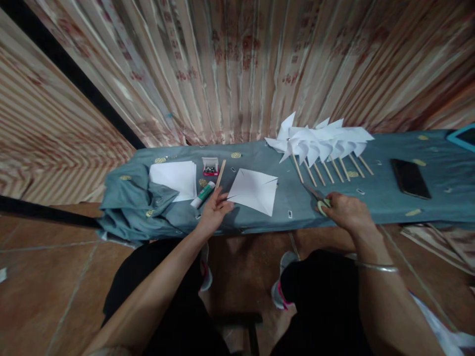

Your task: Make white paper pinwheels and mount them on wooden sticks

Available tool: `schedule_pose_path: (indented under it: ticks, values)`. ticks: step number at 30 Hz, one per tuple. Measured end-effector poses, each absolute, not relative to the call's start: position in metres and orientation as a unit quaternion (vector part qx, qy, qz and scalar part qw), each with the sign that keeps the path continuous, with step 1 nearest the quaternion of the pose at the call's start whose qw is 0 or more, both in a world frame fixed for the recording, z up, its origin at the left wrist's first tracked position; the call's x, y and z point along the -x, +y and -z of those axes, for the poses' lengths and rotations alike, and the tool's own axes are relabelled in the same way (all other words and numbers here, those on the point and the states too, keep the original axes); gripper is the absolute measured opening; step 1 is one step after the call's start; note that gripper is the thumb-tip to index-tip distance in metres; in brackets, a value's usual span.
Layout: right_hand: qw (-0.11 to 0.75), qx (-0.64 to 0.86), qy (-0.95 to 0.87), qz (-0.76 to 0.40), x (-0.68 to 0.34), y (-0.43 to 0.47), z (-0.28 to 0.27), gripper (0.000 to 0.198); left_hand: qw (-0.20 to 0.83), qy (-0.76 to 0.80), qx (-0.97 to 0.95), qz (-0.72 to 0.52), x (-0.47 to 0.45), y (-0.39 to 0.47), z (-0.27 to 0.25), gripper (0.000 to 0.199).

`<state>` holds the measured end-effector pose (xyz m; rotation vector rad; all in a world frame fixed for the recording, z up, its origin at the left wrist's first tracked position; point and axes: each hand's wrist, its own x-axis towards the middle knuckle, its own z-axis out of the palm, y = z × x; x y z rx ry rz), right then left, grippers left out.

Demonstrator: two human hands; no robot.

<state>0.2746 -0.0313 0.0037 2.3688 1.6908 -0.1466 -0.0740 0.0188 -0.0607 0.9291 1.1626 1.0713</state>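
A square sheet of white paper [254,192] with slits cut in from its corners lies on the cloth in front of me. My left hand [215,206] has its fingers closed at the sheet's left corner. Scissors with pale green handles [323,206] are gripped in my right hand [345,210], at the cloth's near edge, apart from the paper; the blades point up and left. Beyond them, several white paper pinwheels [319,143] lie overlapping in a row, their wooden sticks [336,170] towards me.
Left of the sheet are a glue stick [203,195], loose wooden sticks [221,173], an open box of small metal pins [211,167] and a stack of white paper [174,178]. A dark phone [410,178] lies right on the grey-green cloth [256,153]. A curtain [230,69] hangs behind.
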Motion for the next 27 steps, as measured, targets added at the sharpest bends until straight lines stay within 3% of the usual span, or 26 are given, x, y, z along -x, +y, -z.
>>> schedule_pose_path:
  ticks: [8, 15, 27]
  values:
    - [0.11, -0.79, 0.601, 0.043, -0.28, -0.027, 0.005, 0.032, 0.369, 0.5, -0.681, -0.388, 0.09, 0.016, 0.056, 0.049]
    - [0.108, -0.76, 0.641, 0.0, -0.285, -0.022, 0.013, 0.03, 0.209, 0.462, -0.813, -0.287, 0.078, 0.016, 0.051, 0.033]
    - [0.072, -0.771, 0.633, 0.011, -0.277, -0.016, 0.01, 0.045, 0.132, 0.435, -0.881, -0.13, 0.06, 0.011, 0.045, 0.032]
